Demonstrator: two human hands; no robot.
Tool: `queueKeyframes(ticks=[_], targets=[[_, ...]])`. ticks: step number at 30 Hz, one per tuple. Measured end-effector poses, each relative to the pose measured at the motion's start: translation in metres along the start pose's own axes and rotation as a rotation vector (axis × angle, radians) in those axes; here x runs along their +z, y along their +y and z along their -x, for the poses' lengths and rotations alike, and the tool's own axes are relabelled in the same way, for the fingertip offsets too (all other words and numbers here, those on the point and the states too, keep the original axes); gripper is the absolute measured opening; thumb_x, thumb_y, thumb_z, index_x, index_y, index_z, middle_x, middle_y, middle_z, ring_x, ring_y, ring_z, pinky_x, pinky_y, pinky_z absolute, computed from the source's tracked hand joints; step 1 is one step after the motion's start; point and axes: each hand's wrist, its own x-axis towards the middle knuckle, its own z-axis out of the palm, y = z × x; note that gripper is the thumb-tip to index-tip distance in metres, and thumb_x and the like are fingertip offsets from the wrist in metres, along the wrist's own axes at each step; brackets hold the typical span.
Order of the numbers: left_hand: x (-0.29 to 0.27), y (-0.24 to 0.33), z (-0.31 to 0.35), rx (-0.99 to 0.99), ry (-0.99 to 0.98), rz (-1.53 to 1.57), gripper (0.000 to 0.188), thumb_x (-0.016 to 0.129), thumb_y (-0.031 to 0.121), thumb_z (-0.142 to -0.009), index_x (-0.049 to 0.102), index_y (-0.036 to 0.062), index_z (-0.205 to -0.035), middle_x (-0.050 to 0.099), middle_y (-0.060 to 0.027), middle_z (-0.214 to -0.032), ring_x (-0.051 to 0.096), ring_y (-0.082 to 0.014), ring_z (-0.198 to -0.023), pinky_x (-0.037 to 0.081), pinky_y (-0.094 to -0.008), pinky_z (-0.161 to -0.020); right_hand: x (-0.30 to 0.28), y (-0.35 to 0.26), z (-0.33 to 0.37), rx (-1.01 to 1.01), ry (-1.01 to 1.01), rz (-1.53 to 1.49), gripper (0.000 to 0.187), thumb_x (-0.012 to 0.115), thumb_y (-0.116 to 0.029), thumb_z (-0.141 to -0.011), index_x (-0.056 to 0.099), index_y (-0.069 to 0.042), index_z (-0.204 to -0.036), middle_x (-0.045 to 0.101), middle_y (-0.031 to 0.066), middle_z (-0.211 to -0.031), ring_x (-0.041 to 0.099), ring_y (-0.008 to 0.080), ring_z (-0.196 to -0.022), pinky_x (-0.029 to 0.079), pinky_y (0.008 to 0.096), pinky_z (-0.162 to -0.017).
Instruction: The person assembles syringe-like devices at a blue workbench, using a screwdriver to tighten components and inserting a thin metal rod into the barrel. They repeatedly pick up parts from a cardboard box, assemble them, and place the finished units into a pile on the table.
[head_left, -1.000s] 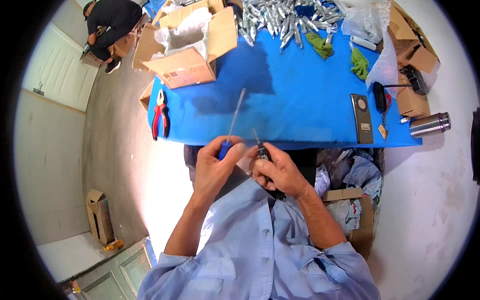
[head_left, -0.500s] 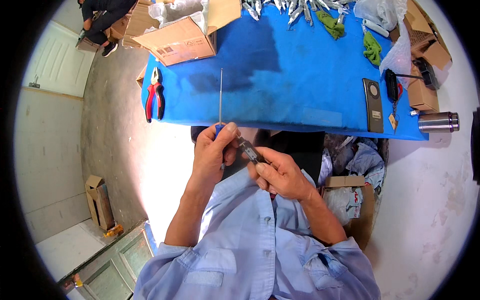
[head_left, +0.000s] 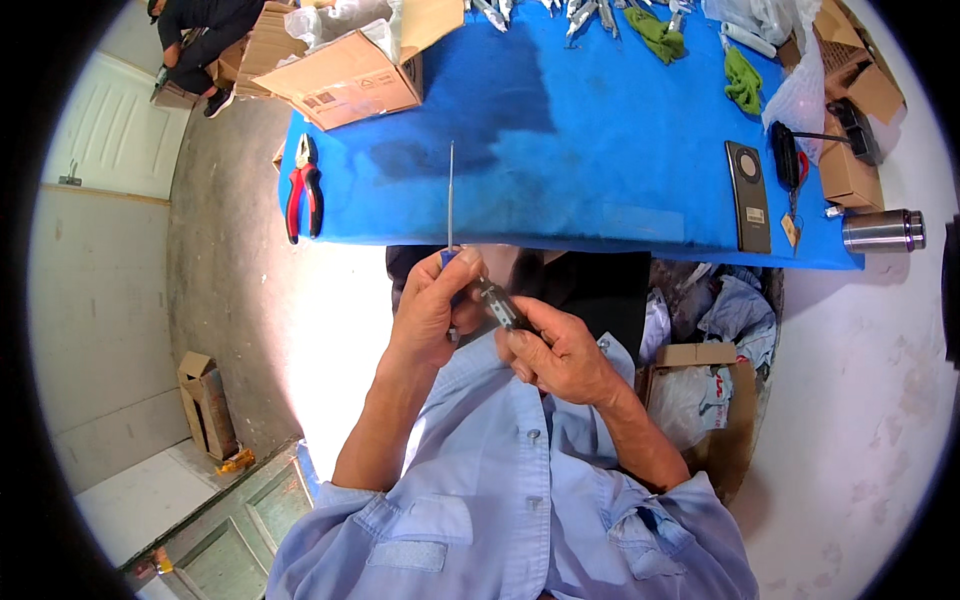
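In my left hand (head_left: 427, 312) is a screwdriver (head_left: 451, 200) with a blue handle; its long thin shaft points up and away toward the table. My right hand (head_left: 565, 350) grips a small dark device (head_left: 503, 308) with a pale patch on its side. The device's upper end comes close to the left fingertips; whether they touch it I cannot tell. Both hands are in front of my chest, just short of the table's near edge. Red-and-black pliers (head_left: 304, 190) lie on the table to the left.
A blue-covered table (head_left: 480, 215) carries an open cardboard box (head_left: 345, 85), a phone (head_left: 748, 195), green cloths (head_left: 742, 82), a steel flask (head_left: 884, 231) and several grey-white tools (head_left: 590, 15) at the far edge. Another person (head_left: 205, 50) sits at far left. A carton (head_left: 700, 410) stands low right.
The view has shifted slightly. Both hands keep their holds, and the dark device has turned a little in my right fingers.
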Motion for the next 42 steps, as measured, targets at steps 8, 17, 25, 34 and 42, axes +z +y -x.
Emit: queueKeyframes(ticks=[8, 17, 25, 34, 42], targets=[[0.015, 0.011, 0.005, 0.126, 0.03, -0.32, 0.024, 0.071, 0.028, -0.103, 0.066, 0.0081, -0.091, 0.059, 0.0022, -0.069, 0.045, -0.0038, -0.049, 0.03, -0.0215, -0.044, 0.0, 0.009, 0.002, -0.127, 0.106, 0.19, 0.032, 0.055, -0.003, -0.105, 0.057, 0.003, -0.136, 0.065, 0.0031, -0.092, 0.056, 0.0083, -0.071, 0.048, 0.0252, -0.064], [0.02, 0.004, 0.014, 0.151, 0.208, -0.268, 0.02, 0.071, 0.023, -0.102, 0.07, 0.0051, -0.094, 0.063, 0.0006, -0.074, 0.047, -0.0037, -0.052, 0.034, -0.021, -0.045, 0.001, 0.015, -0.003, -0.327, 0.339, 0.447, 0.037, 0.062, -0.002, -0.102, 0.058, 0.004, -0.138, 0.071, 0.0124, -0.094, 0.07, 0.0167, -0.084, 0.056, 0.0325, -0.076], [0.022, -0.021, 0.019, 0.401, 0.1, -0.641, 0.013, 0.08, 0.012, -0.094, 0.072, 0.0024, -0.094, 0.063, 0.0056, -0.076, 0.052, -0.0017, -0.067, 0.04, -0.0192, -0.058, 0.005, 0.013, -0.016, -0.561, 0.482, 0.666, 0.04, 0.06, 0.002, -0.097, 0.059, 0.005, -0.137, 0.07, 0.0184, -0.113, 0.072, 0.0245, -0.098, 0.056, 0.0346, -0.085], [0.03, -0.009, 0.029, 0.179, 0.043, -0.541, 0.02, 0.081, 0.02, -0.094, 0.07, 0.0051, -0.088, 0.058, 0.0074, -0.071, 0.049, -0.0021, -0.063, 0.036, -0.0197, -0.055, 0.002, 0.004, -0.014, -0.368, 0.391, 0.294, 0.04, 0.047, -0.01, -0.103, 0.06, 0.003, -0.139, 0.068, 0.0115, -0.115, 0.067, 0.0186, -0.096, 0.055, 0.0322, -0.084], [0.034, -0.015, 0.035, 0.155, 0.092, -0.593, 0.024, 0.083, 0.024, -0.092, 0.067, 0.0066, -0.088, 0.056, 0.0072, -0.068, 0.048, -0.0015, -0.058, 0.035, -0.0205, -0.051, -0.017, 0.006, -0.021, -0.296, 0.343, -0.466, 0.042, 0.045, -0.019, -0.111, 0.051, 0.002, -0.147, 0.063, 0.008, -0.114, 0.059, 0.0097, -0.079, 0.045, 0.0232, -0.055]])
